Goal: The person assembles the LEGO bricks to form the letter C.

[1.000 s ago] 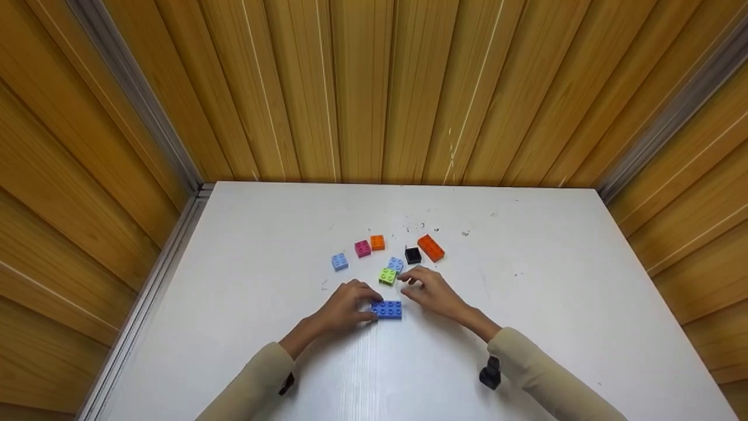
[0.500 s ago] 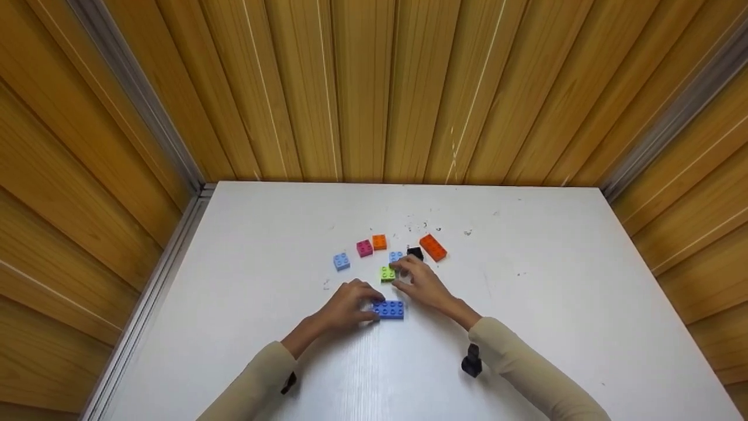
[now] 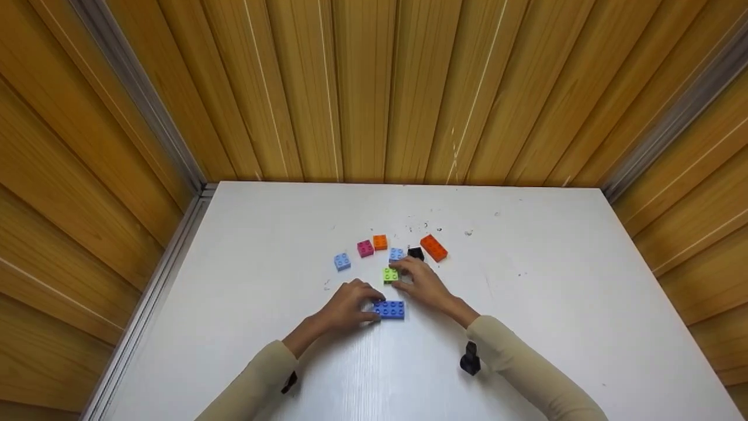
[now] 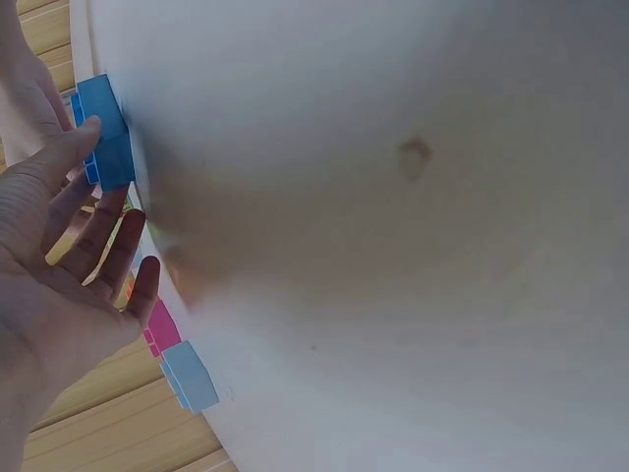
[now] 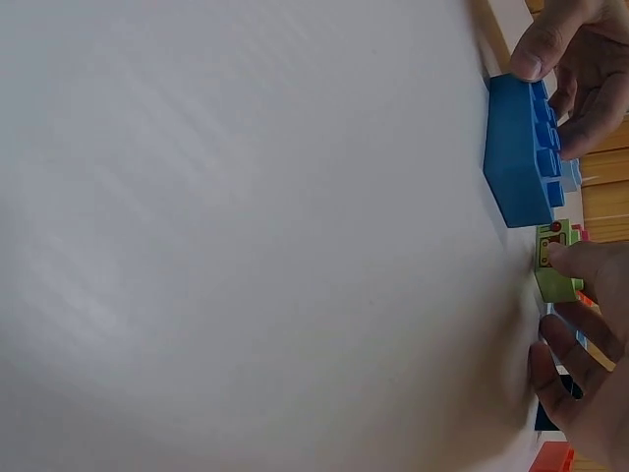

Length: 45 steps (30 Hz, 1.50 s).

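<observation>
A long blue building brick [image 3: 392, 310] lies on the white table, studs up. My left hand [image 3: 346, 307] pinches its left end between thumb and fingers; in the left wrist view the thumb presses the near side of the blue brick [image 4: 106, 133]. Just beyond it, my right hand [image 3: 425, 283] grips a small lime green brick [image 3: 390, 275] from the right. The right wrist view shows the thumb on the printed face of the green brick [image 5: 552, 258], fingers at its far side. Close behind the right fingers sits a small light blue brick [image 3: 396, 254].
Farther back stand a black brick [image 3: 415, 253], partly hidden by the right hand, and a long red-orange brick [image 3: 433, 248]. Left of them are an orange brick [image 3: 380, 242], a magenta brick [image 3: 365, 248] and another light blue brick [image 3: 342, 261]. Wood-patterned walls [image 3: 362, 93] surround the table.
My right hand has moved left to the green brick and taken hold of it; the green brick has turned slightly straighter. My left hand stays on the blue brick.
</observation>
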Each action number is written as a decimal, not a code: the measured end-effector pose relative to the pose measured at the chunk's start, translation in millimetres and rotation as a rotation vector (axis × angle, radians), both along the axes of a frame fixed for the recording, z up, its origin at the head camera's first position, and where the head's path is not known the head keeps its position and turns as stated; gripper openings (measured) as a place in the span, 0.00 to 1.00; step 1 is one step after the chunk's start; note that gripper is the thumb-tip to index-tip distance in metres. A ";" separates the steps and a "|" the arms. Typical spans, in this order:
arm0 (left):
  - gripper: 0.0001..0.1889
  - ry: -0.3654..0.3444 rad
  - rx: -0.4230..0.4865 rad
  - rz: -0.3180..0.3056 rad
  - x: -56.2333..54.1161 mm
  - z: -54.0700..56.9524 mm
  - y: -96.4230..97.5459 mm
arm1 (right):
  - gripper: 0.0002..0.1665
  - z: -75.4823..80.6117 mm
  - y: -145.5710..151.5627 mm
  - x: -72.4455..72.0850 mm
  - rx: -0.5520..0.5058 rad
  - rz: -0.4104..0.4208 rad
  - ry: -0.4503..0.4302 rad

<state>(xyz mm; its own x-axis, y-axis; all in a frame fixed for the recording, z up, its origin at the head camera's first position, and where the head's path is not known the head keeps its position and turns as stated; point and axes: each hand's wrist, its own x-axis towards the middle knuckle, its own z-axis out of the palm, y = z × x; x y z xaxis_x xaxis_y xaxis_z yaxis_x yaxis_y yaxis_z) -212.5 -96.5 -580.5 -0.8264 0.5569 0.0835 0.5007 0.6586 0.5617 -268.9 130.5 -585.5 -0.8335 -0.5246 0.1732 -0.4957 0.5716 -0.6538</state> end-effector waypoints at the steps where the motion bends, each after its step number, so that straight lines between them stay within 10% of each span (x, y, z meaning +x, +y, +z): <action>1: 0.18 0.004 -0.001 0.001 -0.5 0.1 0.5 | 0.23 0.1 1.4 0.6 0.002 -0.007 -0.005; 26: 0.19 -0.035 0.023 0.011 1.7 1.2 5.8 | 0.20 20.8 34.5 42.3 -0.125 0.088 -0.082; 45: 0.19 -0.024 0.029 0.072 -0.3 4.2 0.7 | 0.21 29.9 36.9 40.1 0.033 0.161 -0.069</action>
